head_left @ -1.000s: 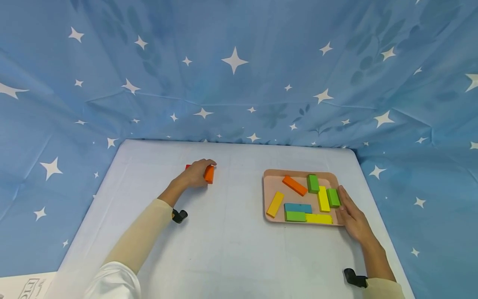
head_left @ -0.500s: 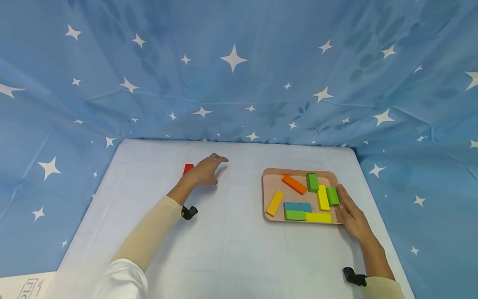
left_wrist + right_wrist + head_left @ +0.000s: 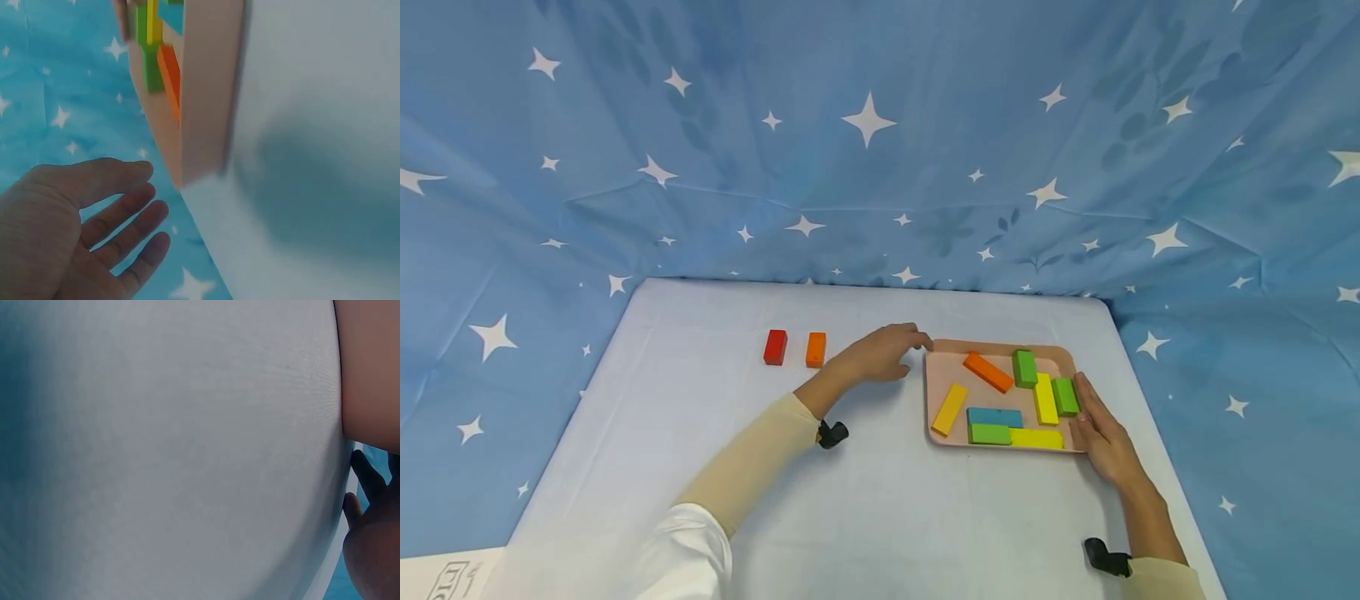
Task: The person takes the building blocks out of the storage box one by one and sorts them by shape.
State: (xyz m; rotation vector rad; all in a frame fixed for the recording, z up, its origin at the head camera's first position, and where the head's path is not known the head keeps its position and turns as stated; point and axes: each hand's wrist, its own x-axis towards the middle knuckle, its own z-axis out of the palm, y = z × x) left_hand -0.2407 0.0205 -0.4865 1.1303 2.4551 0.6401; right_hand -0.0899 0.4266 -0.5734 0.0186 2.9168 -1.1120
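Left hand (image 3: 880,354) empty, fingers loosely extended, fingertips just short of the far-left corner of the pink tray (image 3: 934,387); the left wrist view shows the same relaxed fingers (image 3: 119,215) beside the tray's raised rim (image 3: 203,94). Right hand (image 3: 1101,433) lies flat, fingers straight, pressed along the tray's right edge, gripping nothing.

Judged progress: two short blocks stand out on the table (image 3: 865,508), a red one (image 3: 775,347) and an orange one (image 3: 816,349), side by side, just apart, left of the left hand. Seven pieces remain in the tray: long orange (image 3: 988,372), short green (image 3: 1024,367), long yellow (image 3: 1045,398), another short green (image 3: 1065,396), amber-yellow (image 3: 950,409), blue (image 3: 995,417), green (image 3: 990,434), plus a flat yellow (image 3: 1037,438) at the near edge. So early, most left.

Blocks: rectangular, sharp-edged, matt painted, probably wood. Tray: smooth, rounded corners, shallow lip. Table covered in pale, finely woven cloth; star-printed blue fabric hangs around.
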